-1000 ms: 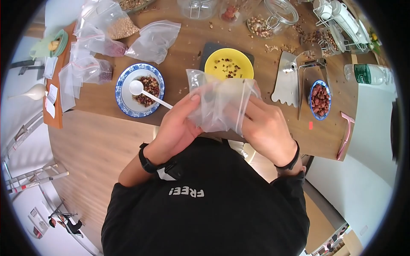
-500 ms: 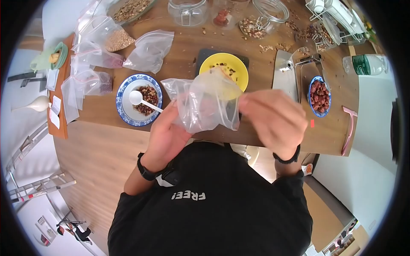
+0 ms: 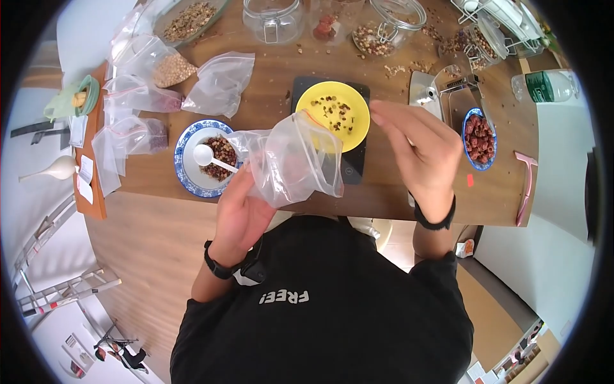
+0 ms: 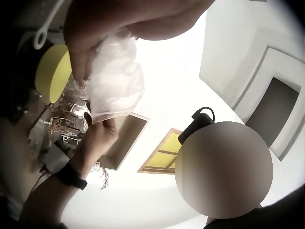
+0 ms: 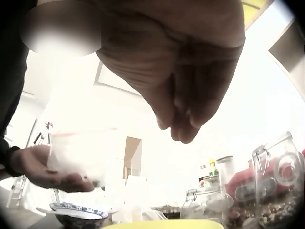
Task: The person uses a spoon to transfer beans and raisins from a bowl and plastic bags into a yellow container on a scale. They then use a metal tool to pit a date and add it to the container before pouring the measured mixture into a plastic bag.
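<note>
My left hand (image 3: 240, 214) holds a clear zip bag (image 3: 288, 163) upright, thumb on the near side, mouth tilted toward a yellow bowl (image 3: 357, 105). In the left wrist view the bag (image 4: 116, 78) looks whitish and crumpled. The bowl has dark and pale seeds scattered over its bottom and stands on a black scale (image 3: 350, 171). My right hand (image 3: 425, 153) is raised just right of the bowl, apart from the bag. Its fingertips bunch together in the right wrist view; I cannot tell whether they pinch anything.
Left of the bag stands a blue-and-white bowl (image 3: 185, 157) with mixed beans and a white spoon (image 3: 203, 155). Filled zip bags (image 3: 173, 70) lie at the left. Glass jars (image 3: 272, 22) line the back. Dried red fruit in a small dish (image 3: 480, 137) and a pink razor-shaped tool (image 3: 526, 185) sit right.
My right hand has come out of the bag and swung right, slowing beside the yellow bowl. The left hand with the bag has shifted left, uncovering more of the bowl and scale.
</note>
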`<state>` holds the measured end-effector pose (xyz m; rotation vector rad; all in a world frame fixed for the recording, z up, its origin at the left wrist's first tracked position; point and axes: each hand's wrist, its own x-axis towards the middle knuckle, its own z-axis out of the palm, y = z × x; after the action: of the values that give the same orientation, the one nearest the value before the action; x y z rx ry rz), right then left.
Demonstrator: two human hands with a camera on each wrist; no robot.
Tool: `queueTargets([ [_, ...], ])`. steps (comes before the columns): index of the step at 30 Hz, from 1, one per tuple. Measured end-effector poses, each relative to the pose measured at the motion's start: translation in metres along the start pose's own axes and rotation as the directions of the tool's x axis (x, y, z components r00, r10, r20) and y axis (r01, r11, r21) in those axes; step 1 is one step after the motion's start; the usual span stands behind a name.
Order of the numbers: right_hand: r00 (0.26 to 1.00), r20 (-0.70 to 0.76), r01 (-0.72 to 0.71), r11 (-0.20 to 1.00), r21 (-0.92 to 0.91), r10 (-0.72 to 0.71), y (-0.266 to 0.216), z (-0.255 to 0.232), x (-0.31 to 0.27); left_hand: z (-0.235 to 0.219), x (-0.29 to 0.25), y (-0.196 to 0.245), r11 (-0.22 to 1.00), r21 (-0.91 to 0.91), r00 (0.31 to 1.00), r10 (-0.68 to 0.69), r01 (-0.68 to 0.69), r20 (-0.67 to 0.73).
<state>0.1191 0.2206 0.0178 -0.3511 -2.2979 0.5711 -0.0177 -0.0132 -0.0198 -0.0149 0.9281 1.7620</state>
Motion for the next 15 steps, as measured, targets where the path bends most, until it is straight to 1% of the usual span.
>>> queueTargets([
  [1,1.000,0.000,-0.002,1.000,-0.003,0.002,-0.009,-0.009,0.001,0.000,0.002,-0.001,1.000,0.001,1.000,-0.009,0.009,0.005],
  [3,0.998,0.050,0.034,0.997,0.069,-0.037,-0.024,-0.024,0.000,0.003,0.002,-0.003,1.000,0.001,1.000,-0.027,0.027,0.007],
  [4,0.991,0.064,0.104,0.984,0.143,-0.114,-0.022,-0.025,-0.005,0.006,0.003,-0.004,0.999,0.012,0.999,-0.035,0.035,0.014],
  [5,0.992,0.062,0.100,0.985,0.139,-0.110,-0.023,-0.024,-0.008,0.007,0.004,-0.004,0.999,0.024,0.999,-0.045,0.044,0.022],
  [6,0.974,0.171,0.121,0.979,0.167,-0.149,-0.025,-0.022,-0.010,0.007,0.006,-0.005,0.998,0.027,0.998,-0.049,0.048,0.025],
  [7,0.943,0.275,0.137,0.971,0.198,-0.190,-0.027,-0.019,-0.012,0.005,0.007,-0.007,0.997,0.017,0.995,-0.071,0.070,0.069],
  [8,0.920,0.335,0.154,0.974,0.164,-0.202,-0.027,-0.013,-0.016,0.005,0.008,-0.008,0.996,0.007,0.989,-0.093,0.093,0.112],
  [9,0.923,0.331,0.151,0.975,0.162,-0.198,-0.029,-0.010,-0.017,0.008,0.007,-0.009,0.995,0.012,0.989,-0.097,0.096,0.114],
  [11,0.844,0.529,0.136,0.990,-0.043,-0.093,-0.031,-0.005,-0.018,0.018,0.006,-0.013,0.996,0.043,0.991,-0.087,0.083,0.101],
  [12,0.857,0.506,0.159,0.984,-0.084,-0.095,-0.031,0.001,-0.023,0.018,0.006,-0.014,0.996,0.046,0.992,-0.082,0.078,0.101],
  [13,0.859,0.502,0.165,0.983,-0.081,-0.103,-0.032,0.001,-0.024,0.016,0.006,-0.016,0.994,0.064,0.993,-0.093,0.088,0.080],
  [15,0.854,0.516,0.146,0.984,-0.099,-0.075,-0.033,0.001,-0.025,0.013,0.006,-0.019,0.992,0.081,0.993,-0.101,0.097,0.057],
])
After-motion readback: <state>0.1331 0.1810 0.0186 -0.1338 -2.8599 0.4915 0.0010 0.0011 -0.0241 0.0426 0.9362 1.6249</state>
